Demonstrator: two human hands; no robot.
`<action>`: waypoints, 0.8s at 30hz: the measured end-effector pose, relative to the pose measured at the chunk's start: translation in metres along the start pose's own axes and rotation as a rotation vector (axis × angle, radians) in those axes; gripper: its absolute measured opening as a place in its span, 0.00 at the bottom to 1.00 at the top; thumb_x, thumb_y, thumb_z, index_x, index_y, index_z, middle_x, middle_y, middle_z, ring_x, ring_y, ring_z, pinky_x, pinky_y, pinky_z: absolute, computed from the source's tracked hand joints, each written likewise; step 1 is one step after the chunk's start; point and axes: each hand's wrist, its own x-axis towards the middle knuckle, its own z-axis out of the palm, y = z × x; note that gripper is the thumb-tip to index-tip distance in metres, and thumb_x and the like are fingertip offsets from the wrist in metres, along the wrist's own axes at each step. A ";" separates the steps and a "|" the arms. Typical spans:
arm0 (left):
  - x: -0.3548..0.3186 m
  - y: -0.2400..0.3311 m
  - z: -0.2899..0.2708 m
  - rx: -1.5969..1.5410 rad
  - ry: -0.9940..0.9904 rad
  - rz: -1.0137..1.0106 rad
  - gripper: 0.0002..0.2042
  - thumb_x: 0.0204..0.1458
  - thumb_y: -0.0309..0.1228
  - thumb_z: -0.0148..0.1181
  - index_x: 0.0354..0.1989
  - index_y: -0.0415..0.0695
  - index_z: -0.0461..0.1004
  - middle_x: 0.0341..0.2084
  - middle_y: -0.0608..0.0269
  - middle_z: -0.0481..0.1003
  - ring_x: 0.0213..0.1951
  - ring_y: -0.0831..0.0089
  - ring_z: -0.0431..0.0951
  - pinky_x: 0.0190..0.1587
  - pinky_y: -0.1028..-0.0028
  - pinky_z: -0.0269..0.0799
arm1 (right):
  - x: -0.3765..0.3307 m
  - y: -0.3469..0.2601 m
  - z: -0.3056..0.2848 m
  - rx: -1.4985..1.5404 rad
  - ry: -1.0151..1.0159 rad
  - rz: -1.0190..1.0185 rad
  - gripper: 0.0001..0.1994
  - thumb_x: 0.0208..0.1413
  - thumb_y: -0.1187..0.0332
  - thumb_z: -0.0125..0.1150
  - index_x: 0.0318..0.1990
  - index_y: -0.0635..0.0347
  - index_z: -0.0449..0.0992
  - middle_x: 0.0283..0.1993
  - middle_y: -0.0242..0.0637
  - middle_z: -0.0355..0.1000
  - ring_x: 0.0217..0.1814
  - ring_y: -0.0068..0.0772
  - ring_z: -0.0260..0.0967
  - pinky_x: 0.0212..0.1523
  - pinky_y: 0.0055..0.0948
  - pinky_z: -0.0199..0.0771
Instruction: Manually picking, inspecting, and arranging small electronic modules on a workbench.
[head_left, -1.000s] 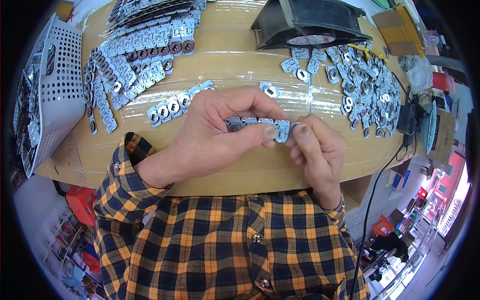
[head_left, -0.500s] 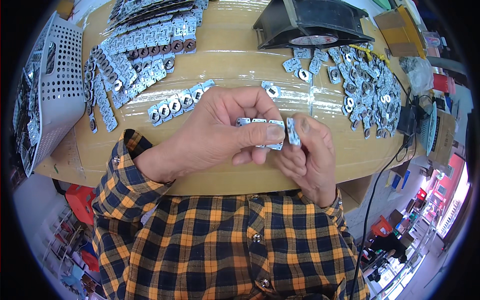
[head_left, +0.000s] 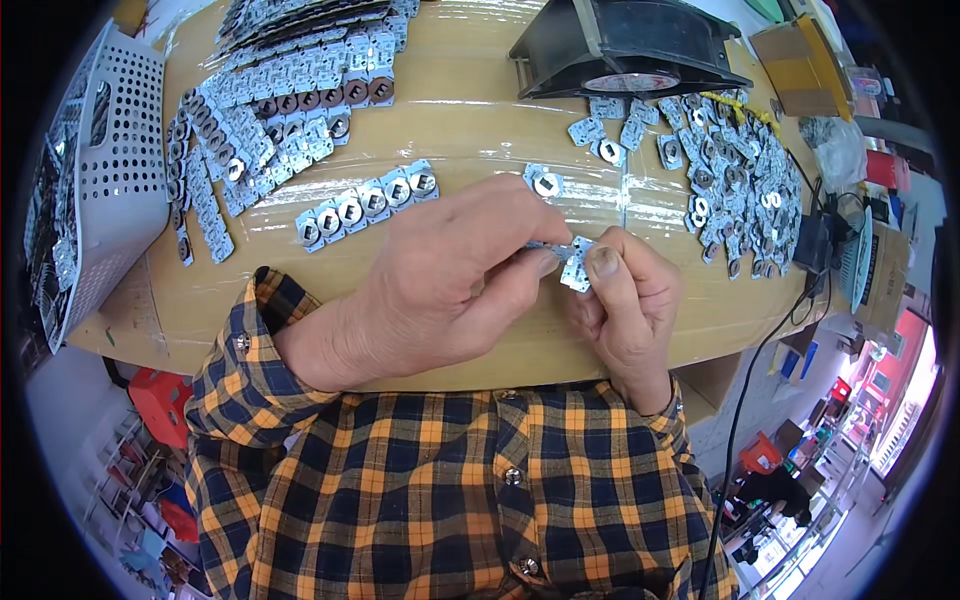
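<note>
Above the front part of the worktop (head_left: 470, 135), both hands are meeting in front of a checked shirt (head_left: 430, 470). The right hand (head_left: 635, 300) is pinching a small pale board (head_left: 576, 268) between thumb and forefinger, its grip pressed together on the board's right side. The left hand (head_left: 450, 275) is reaching across with its back turned up, thumb and forefinger nearly meeting at a strip (head_left: 537, 245); only a sliver of that strip is showing, so how firmly this grip is closing cannot be told. The board is sitting just beside the left fingertips, tilted, clear of the worktop. Beyond the left hand, a slanting row (head_left: 373, 201) of six disc-bearing pieces is lying flat, while a single piece (head_left: 544, 182) is lying beyond the fingertips. Farther left, stacks (head_left: 310, 65) of similar strips are spreading beside a white perforated basket (head_left: 135, 190). On the right, a loose pile (head_left: 745, 190) is covering the worktop near a black fan (head_left: 665, 40), which is standing at the far side.
</note>
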 end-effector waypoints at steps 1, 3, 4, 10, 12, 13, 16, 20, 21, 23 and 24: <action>0.000 -0.002 0.002 0.029 0.030 0.058 0.09 0.47 0.15 0.58 0.38 0.36 0.74 0.29 0.56 0.75 0.29 0.70 0.77 0.32 0.77 0.71 | 0.000 -0.001 0.000 -0.023 -0.001 0.009 0.14 0.66 0.68 0.48 0.26 0.62 0.68 0.16 0.24 0.61 0.14 0.10 0.52 0.16 0.15 0.48; 0.000 -0.003 0.003 0.057 0.059 0.116 0.10 0.46 0.15 0.58 0.38 0.36 0.74 0.29 0.56 0.75 0.29 0.69 0.77 0.32 0.77 0.71 | 0.001 0.000 -0.001 -0.021 -0.011 0.003 0.14 0.66 0.68 0.48 0.26 0.62 0.69 0.16 0.24 0.61 0.14 0.10 0.52 0.16 0.16 0.48; 0.000 -0.003 0.003 0.065 0.059 0.115 0.10 0.46 0.14 0.58 0.38 0.36 0.74 0.28 0.55 0.75 0.29 0.68 0.77 0.31 0.76 0.71 | 0.001 0.001 -0.002 -0.018 -0.018 -0.003 0.14 0.66 0.68 0.48 0.27 0.62 0.69 0.16 0.24 0.61 0.14 0.10 0.52 0.15 0.16 0.48; -0.001 -0.001 0.001 0.024 0.056 0.039 0.10 0.46 0.15 0.58 0.38 0.36 0.74 0.29 0.56 0.75 0.29 0.68 0.78 0.32 0.77 0.72 | 0.002 0.001 -0.003 0.013 -0.009 0.012 0.14 0.66 0.68 0.48 0.27 0.63 0.69 0.16 0.25 0.61 0.14 0.10 0.53 0.15 0.16 0.49; 0.000 0.000 0.000 -0.009 0.043 -0.015 0.10 0.46 0.15 0.58 0.38 0.37 0.74 0.29 0.56 0.75 0.29 0.68 0.78 0.32 0.77 0.72 | 0.002 0.000 0.001 -0.008 0.009 0.016 0.15 0.66 0.66 0.49 0.25 0.61 0.66 0.15 0.24 0.58 0.13 0.11 0.50 0.14 0.17 0.48; 0.000 0.001 -0.001 -0.006 0.023 -0.005 0.10 0.47 0.15 0.58 0.38 0.36 0.75 0.29 0.57 0.76 0.29 0.69 0.78 0.32 0.77 0.72 | 0.002 -0.001 0.003 -0.030 0.027 0.020 0.17 0.65 0.64 0.49 0.23 0.59 0.62 0.14 0.24 0.55 0.12 0.13 0.48 0.14 0.17 0.46; 0.000 -0.002 0.000 0.013 0.007 0.058 0.09 0.47 0.16 0.58 0.38 0.36 0.74 0.29 0.57 0.76 0.29 0.70 0.77 0.32 0.77 0.72 | 0.001 0.001 0.005 -0.039 0.059 -0.018 0.17 0.66 0.65 0.49 0.23 0.58 0.62 0.14 0.24 0.55 0.12 0.12 0.48 0.13 0.18 0.46; 0.002 -0.003 -0.002 0.050 -0.027 0.055 0.09 0.50 0.17 0.58 0.40 0.36 0.75 0.29 0.60 0.76 0.28 0.76 0.77 0.29 0.78 0.72 | 0.001 0.000 0.004 -0.129 0.122 0.004 0.17 0.66 0.65 0.49 0.22 0.59 0.63 0.14 0.24 0.56 0.13 0.11 0.49 0.15 0.17 0.46; 0.000 -0.003 -0.001 0.051 -0.027 0.054 0.09 0.50 0.17 0.58 0.40 0.36 0.75 0.29 0.60 0.76 0.28 0.76 0.77 0.29 0.78 0.72 | 0.002 0.002 -0.003 -0.316 0.124 -0.112 0.17 0.66 0.65 0.49 0.23 0.59 0.65 0.15 0.24 0.58 0.15 0.11 0.50 0.16 0.16 0.47; -0.003 -0.004 0.002 -0.195 -0.016 -0.260 0.08 0.55 0.20 0.58 0.43 0.37 0.75 0.30 0.64 0.77 0.27 0.82 0.76 0.28 0.83 0.71 | 0.003 0.001 -0.011 -0.502 0.125 -0.228 0.17 0.66 0.64 0.50 0.23 0.60 0.66 0.16 0.24 0.59 0.16 0.10 0.51 0.17 0.15 0.48; -0.002 -0.002 0.001 -0.195 -0.016 -0.259 0.08 0.55 0.20 0.58 0.43 0.37 0.75 0.30 0.64 0.77 0.27 0.82 0.76 0.28 0.83 0.71 | 0.003 -0.001 -0.014 -0.639 0.168 -0.279 0.16 0.66 0.64 0.50 0.25 0.61 0.67 0.18 0.24 0.61 0.17 0.10 0.52 0.18 0.15 0.48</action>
